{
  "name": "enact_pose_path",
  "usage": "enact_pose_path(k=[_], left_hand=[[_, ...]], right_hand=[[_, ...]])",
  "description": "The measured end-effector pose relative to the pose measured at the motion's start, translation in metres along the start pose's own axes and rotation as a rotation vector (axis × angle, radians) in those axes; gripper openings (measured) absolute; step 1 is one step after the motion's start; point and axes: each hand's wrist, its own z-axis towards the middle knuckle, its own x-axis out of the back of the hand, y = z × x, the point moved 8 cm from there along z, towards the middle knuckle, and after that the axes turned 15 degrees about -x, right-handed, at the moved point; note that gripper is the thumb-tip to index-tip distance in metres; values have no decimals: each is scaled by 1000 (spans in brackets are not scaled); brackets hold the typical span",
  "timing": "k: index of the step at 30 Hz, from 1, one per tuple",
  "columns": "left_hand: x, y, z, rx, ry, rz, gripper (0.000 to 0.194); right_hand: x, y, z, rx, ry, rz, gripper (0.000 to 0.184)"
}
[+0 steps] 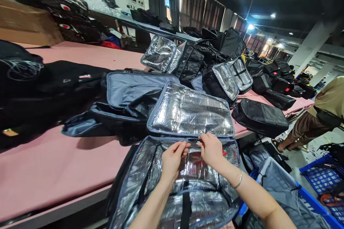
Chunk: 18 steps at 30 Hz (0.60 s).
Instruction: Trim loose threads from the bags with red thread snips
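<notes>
My left hand (175, 155) and right hand (211, 150), fingertips pinched nearly closed on something too small to identify, are over the open silver-lined bag (197, 182), its raised lid (192, 111) beyond, then silver-lined cases (163, 55) on the pink table (107, 57).

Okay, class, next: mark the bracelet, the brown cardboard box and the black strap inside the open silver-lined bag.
Bracelet (239, 179): head view, on its band at the wrist.
Cardboard box (25, 21): head view, on its side.
Black strap (186, 209): head view, on its lower part.
</notes>
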Motion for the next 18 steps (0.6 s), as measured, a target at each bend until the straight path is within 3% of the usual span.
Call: enact_pose_path(k=[18], left_hand=[[3, -7, 3, -9, -17, -26, 32]], right_hand=[[-6, 0, -4, 1, 45, 125, 7]])
